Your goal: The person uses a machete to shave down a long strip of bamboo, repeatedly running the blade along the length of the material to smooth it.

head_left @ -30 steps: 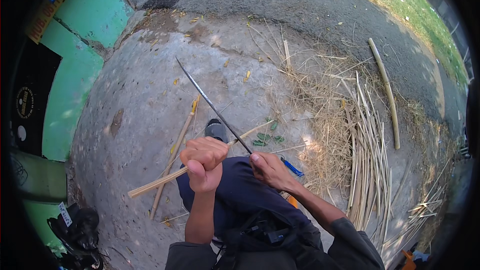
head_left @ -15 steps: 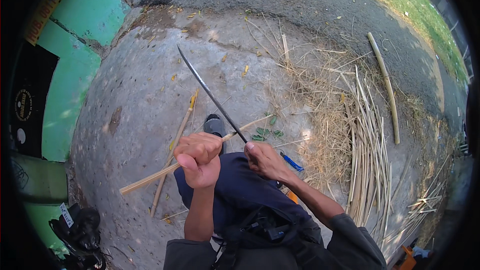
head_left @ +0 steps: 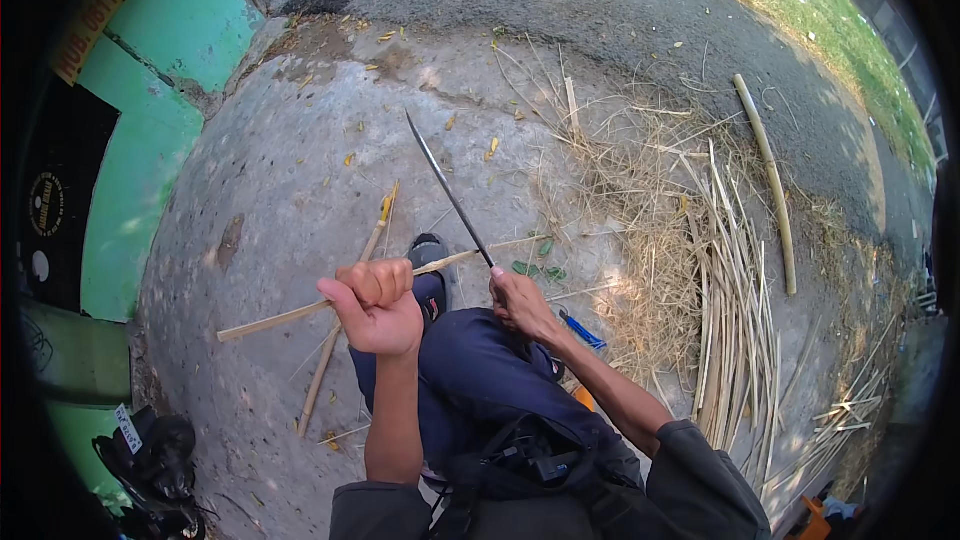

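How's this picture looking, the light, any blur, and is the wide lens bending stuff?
Head view: dark borders ring the image, and the painted green wall looks warped near the rim; head view: soft shade covers most of the grey concrete ground, with brighter sun on the green-and-tan grass strip; head view: the long, dark metal blade looks fairly crisp.

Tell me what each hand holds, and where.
Left hand: a pale strip, around its middle. Right hand: a long dark blade, by its near end.
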The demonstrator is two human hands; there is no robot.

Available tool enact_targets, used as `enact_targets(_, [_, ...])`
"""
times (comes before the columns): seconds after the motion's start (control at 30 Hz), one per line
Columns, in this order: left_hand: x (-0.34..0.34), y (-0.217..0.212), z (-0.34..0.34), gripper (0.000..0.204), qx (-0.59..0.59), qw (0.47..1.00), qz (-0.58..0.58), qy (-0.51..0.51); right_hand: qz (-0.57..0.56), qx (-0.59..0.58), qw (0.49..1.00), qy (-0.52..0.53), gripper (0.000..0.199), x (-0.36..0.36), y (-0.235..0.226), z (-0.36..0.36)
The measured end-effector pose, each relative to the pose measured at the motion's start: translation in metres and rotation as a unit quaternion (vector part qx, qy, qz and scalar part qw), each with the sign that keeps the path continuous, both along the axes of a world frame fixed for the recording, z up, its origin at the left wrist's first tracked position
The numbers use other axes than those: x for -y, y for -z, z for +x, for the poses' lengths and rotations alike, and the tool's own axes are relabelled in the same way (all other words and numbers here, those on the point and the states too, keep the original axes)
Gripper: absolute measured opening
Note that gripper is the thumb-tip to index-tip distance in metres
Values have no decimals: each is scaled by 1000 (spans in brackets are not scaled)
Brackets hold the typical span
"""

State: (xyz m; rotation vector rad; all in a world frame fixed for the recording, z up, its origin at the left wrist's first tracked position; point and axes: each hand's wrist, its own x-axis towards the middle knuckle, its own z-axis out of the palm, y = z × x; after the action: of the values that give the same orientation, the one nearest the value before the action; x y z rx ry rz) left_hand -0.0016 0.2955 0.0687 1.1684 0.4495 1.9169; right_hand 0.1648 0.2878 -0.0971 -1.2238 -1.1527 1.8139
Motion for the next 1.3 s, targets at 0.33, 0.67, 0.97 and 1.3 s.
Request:
enact_targets(0.33, [-18,-3,8,57,-3,998,-23,-61,3,65,997,48,54,-4,80,3])
enact_targets(0.67, [-24,-9,8,57,6,998,-34,-61,48,54,997,22,55,11,49,16])
enact_targets(0.97, [-15,-4,-3,58,-1,998,-37,-46,-11,96,995,21,55,8,50,23])
enact_targets(1.3, [-25,-7,0,59,2,999,-37,-25,-69,168,982,58,64,-12,116,53])
